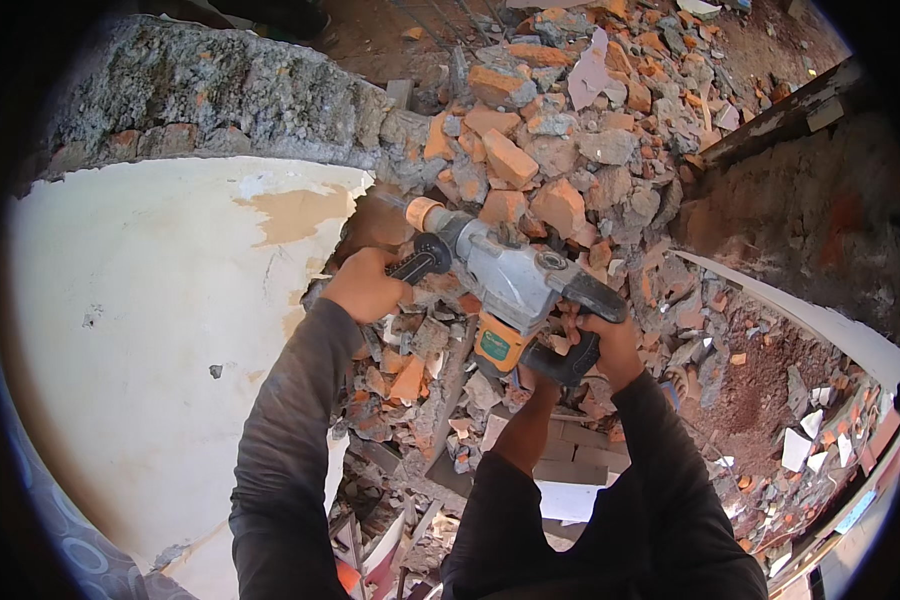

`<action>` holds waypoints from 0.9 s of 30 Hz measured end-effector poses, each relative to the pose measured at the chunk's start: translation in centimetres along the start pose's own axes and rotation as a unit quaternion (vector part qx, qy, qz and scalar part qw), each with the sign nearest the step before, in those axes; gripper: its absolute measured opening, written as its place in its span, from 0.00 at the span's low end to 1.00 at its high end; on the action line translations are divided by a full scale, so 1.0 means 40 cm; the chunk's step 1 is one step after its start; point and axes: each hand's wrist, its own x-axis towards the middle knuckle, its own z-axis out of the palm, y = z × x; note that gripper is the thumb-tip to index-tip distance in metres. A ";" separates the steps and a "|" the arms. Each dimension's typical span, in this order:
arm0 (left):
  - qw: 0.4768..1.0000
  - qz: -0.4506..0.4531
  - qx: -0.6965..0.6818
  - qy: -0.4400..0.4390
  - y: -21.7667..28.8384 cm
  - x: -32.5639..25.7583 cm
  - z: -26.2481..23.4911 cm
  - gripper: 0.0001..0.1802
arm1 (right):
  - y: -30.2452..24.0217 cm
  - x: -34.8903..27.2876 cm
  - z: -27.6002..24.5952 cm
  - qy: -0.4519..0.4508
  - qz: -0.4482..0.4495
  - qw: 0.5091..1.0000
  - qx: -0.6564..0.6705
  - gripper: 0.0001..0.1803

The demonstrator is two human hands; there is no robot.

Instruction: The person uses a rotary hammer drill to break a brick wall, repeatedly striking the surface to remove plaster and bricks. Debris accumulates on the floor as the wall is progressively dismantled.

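Both hands hold a rotary hammer (505, 275) with a grey body, black grips and an orange-yellow lower part. My left hand (367, 287) is closed around its black side handle, beside the broken edge of a cream-painted wall (160, 350). At the rear, my right hand (612, 348) wraps the black main handle; some of its fingers are hidden behind the tool. The copper-coloured chuck (422, 213) points to the upper left, toward the ragged masonry at the wall's end. Only a short stretch of the bit shows, and I cannot tell whether its tip touches the masonry.
Broken brick and mortar rubble (560, 205) lies heaped beyond and below the tool. A rough concrete wall top (230, 95) runs along the upper left. To the right stand a dark wall (800, 190) and a long pale strip (810, 315). My bare leg (526, 432) shows between dark clothing.
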 end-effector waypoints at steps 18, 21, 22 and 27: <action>0.778 0.148 0.373 0.484 -0.125 -0.395 -0.151 0.39 | -0.046 0.012 0.087 0.032 -0.007 0.999 -0.028 0.09; 0.594 -0.100 0.531 0.596 -0.207 -0.641 -0.278 0.62 | -0.084 0.004 0.057 0.038 0.024 0.999 -0.002 0.09; 0.560 -0.076 0.564 0.602 -0.229 -0.699 -0.299 0.68 | -0.105 0.012 0.051 0.054 0.032 0.998 0.004 0.09; 0.565 -0.098 0.605 0.552 -0.325 -0.784 -0.326 0.77 | -0.151 0.054 0.101 0.061 0.055 0.996 -0.031 0.10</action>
